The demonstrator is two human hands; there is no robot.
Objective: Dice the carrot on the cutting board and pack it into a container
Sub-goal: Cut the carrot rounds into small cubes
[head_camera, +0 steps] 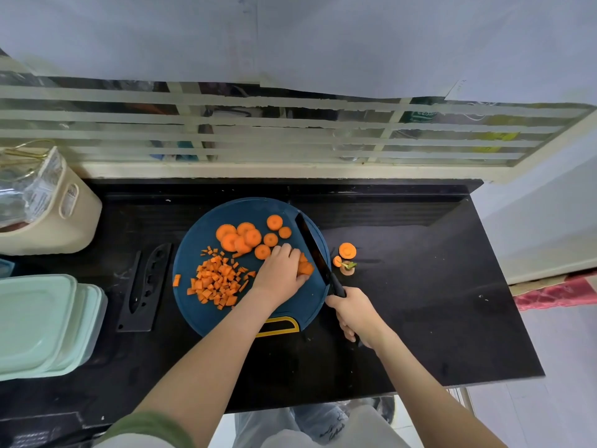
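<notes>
Fingers of your left hand (281, 270) curl onto a carrot chunk (305, 268) at frame centre; your right hand (353, 313) clamps the knife (311, 250) by its handle, blade just beside that chunk. Dice (216, 282) and rounds (245, 236) lie on the blue board (200, 227); lidded containers (35, 321) sit lower left.

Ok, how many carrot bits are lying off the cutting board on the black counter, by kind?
Round slices: 2
Stem end: 1
Total: 3
</notes>
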